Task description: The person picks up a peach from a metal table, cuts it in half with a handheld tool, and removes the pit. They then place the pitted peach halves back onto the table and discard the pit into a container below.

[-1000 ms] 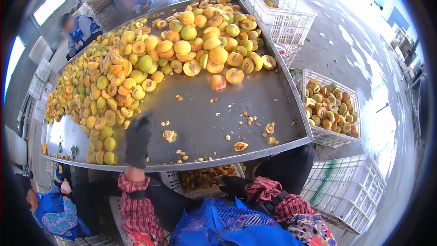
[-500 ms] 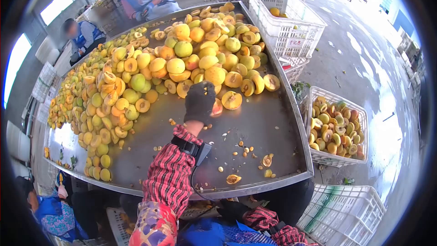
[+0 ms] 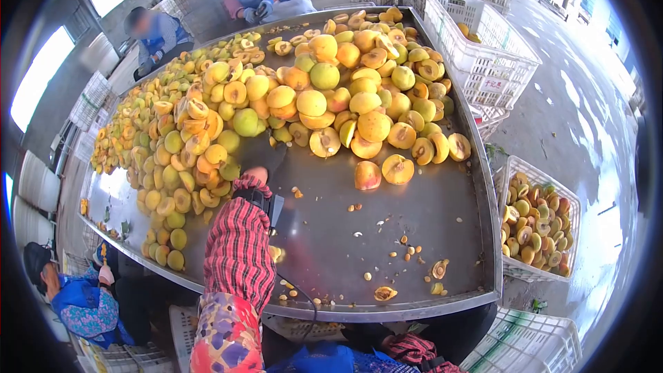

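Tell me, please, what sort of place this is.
Probably a fruit-processing workshop: halved yellow fruit lies heaped on a large metal table, stacked plastic crates stand beside it, and other people sit along its far side.

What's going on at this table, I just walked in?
The person's gloved left hand is at the edge of a big fruit pile, much of it halved, on a metal table; whether it grips any is unclear. The right hand is low by the near edge. Halved fruit also fills a crate to the right. Other people are nearby.
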A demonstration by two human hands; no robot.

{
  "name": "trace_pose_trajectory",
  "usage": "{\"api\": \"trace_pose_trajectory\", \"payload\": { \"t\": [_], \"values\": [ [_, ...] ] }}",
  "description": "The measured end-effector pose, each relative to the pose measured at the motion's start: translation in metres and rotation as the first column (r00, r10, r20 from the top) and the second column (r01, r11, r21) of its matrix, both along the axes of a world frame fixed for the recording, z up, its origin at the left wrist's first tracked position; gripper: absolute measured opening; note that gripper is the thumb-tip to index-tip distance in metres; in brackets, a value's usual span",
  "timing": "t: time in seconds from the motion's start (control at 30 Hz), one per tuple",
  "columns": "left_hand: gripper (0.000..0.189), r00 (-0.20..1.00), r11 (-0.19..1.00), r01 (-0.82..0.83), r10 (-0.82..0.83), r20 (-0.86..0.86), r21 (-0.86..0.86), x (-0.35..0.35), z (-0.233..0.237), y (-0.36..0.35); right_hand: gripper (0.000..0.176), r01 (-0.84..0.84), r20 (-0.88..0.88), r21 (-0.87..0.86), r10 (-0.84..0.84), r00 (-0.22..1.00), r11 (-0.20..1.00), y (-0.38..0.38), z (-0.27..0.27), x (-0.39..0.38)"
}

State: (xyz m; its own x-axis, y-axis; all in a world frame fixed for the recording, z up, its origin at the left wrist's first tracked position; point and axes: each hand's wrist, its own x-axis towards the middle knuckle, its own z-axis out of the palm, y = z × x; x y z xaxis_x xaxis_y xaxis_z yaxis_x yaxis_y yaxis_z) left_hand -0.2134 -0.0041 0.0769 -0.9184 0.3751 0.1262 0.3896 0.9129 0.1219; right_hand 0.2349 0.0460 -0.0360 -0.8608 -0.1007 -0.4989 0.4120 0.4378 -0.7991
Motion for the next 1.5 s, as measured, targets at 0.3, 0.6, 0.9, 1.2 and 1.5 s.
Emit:
{"api": "trace_pose_trajectory", "payload": {
  "t": [0.3,0.6,0.9,1.2,1.5],
  "values": [
    [0.040,0.966,0.971,0.233,-0.237,0.101,0.047,0.047,0.004,-0.035,0.046,-0.002,-0.095,0.052,0.007,0.995,0.999,-0.002,0.004,0.014],
    [0.057,0.402,0.324,-0.293,-0.812,0.424,0.900,0.140,0.016,-0.094,0.046,0.002,-0.410,0.158,0.063,0.910,0.987,-0.010,0.002,0.030],
    [0.056,0.142,-0.063,-0.949,-0.961,0.237,0.310,0.250,0.054,-0.107,0.027,0.029,-0.175,-0.506,-0.135,0.975,0.862,0.011,0.178,0.015],
    [0.062,0.342,-0.227,-0.814,-0.931,0.125,0.534,0.310,0.067,-0.102,0.021,0.251,-0.155,-0.412,-0.339,0.928,0.876,-0.032,0.194,-0.002],
    [0.050,0.324,-0.213,-0.858,-0.930,0.170,0.468,0.323,0.061,-0.101,0.024,0.289,-0.295,-0.271,-0.365,0.883,0.918,-0.047,0.193,-0.001]
  ]
}}
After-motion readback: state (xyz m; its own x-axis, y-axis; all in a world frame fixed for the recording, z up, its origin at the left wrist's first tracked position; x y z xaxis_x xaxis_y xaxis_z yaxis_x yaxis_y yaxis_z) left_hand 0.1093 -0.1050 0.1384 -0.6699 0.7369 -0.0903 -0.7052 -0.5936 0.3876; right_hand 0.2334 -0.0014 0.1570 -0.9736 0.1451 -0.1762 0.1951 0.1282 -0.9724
